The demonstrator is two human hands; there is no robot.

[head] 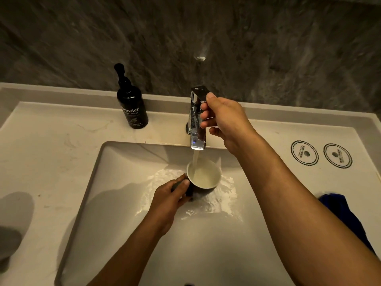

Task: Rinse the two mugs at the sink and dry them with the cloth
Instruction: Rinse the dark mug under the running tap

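A dark mug (203, 182) with a pale inside sits under the chrome faucet (196, 129) in the white sink (115, 182). Water runs from the spout into the mug and spills over into the basin. My left hand (171, 200) grips the mug by its handle. My right hand (223, 118) is closed on the faucet lever at the top. A blue cloth (342, 211) lies on the counter to the right, partly hidden by my right forearm. Only one mug is in view.
A black hand wash pump bottle (132, 106) stands on the counter left of the faucet. Two round printed coasters (304, 153) lie at the right. A grey shape (8, 244) sits at the left edge. A dark stone wall rises behind.
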